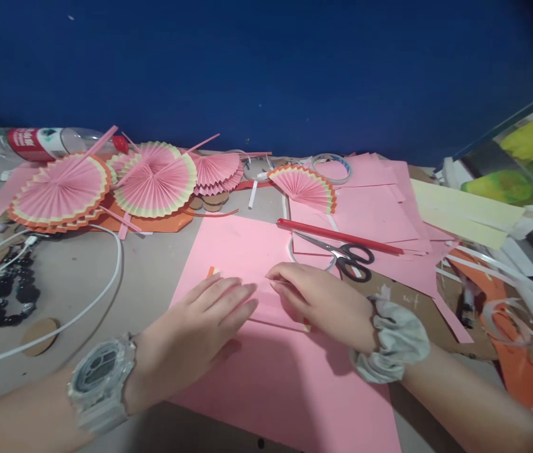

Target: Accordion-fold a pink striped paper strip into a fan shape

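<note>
A large pink sheet [270, 377] lies in front of me. On it rests a smaller pink paper piece [266, 308], with an orange and cream edge showing beside my left fingers. My left hand [209, 314] lies over this piece, fingers stretched out and pressing down. Opposite it, my right hand [313, 296] has thumb and forefinger closed in a pinch above the piece; what they hold is too small to make out. Just beyond my right hand lie black-handled scissors [348, 258] and a red stick-like tool [336, 236].
Folded pink paper fans [155, 179] lie at the back left near a plastic bottle [39, 143]. A half fan [304, 189], a tape roll [331, 168] and pink sheets [379, 214] sit at back right. White cable [115, 277] and black beads [11, 289] lie left.
</note>
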`<state>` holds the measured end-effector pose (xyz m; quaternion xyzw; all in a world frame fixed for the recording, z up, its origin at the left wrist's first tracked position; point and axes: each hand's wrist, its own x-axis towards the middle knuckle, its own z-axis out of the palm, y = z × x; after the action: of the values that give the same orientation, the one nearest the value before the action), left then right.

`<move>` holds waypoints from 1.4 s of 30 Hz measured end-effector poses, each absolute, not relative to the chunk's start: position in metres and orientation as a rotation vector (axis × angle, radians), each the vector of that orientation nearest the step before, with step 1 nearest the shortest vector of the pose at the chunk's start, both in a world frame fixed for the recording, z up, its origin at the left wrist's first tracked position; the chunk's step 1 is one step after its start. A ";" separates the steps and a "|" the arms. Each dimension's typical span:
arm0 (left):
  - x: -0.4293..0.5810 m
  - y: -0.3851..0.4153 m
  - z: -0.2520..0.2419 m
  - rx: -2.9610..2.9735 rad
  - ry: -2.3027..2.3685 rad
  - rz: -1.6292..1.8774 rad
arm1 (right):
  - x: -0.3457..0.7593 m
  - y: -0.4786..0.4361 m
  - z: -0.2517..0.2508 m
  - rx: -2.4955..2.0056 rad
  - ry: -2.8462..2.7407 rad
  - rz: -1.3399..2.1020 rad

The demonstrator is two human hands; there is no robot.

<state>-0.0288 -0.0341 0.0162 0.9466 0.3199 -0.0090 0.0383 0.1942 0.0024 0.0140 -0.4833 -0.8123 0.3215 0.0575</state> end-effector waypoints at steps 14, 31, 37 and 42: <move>-0.053 -0.085 -0.005 3.003 0.967 -0.048 | 0.191 -0.002 -0.012 -1.321 -2.561 0.593; -0.031 0.013 0.014 2.273 1.087 0.047 | 0.194 0.003 -0.013 -1.079 -2.666 0.557; -0.037 0.004 0.003 2.372 1.081 0.111 | 0.197 -0.006 -0.009 -1.142 -2.670 0.556; -0.043 -0.001 -0.001 2.365 1.099 0.147 | 0.200 -0.008 -0.006 -1.238 -2.603 0.659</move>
<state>-0.0426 -0.0014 -0.0006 0.8739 0.4059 0.0543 0.2618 0.2005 -0.0079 -0.0057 -0.4168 -0.8766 0.2219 0.0924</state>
